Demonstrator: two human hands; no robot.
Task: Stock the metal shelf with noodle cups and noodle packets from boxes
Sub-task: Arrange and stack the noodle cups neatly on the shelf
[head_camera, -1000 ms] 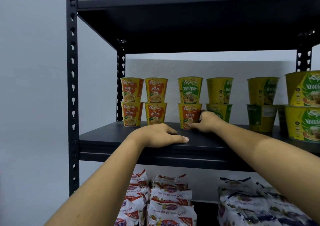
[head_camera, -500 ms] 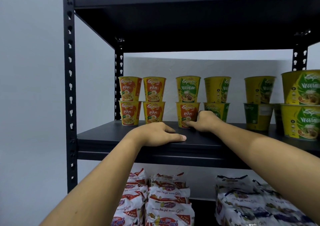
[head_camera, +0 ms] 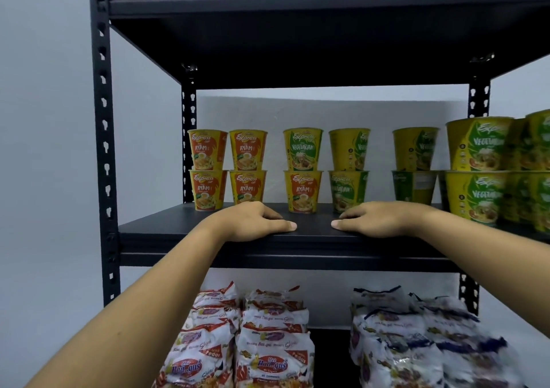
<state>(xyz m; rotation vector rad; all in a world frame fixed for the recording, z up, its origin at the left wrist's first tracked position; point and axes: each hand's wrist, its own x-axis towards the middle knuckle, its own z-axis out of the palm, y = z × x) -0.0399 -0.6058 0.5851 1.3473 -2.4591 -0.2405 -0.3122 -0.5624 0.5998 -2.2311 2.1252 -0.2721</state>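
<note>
Both hands rest empty, palms down, at mid-frame on the black metal shelf (head_camera: 166,232): left hand (head_camera: 253,224), right hand (head_camera: 378,219). Stacked yellow-and-orange noodle cups (head_camera: 302,171) stand behind; white noodle packets (head_camera: 273,343) fill the lower frame. Stocking looks paused; fetching more likely follows.

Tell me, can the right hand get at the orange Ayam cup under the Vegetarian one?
Probably yes: the right hand rests empty on the shelf, nothing between it and the orange Ayam cup.
</note>
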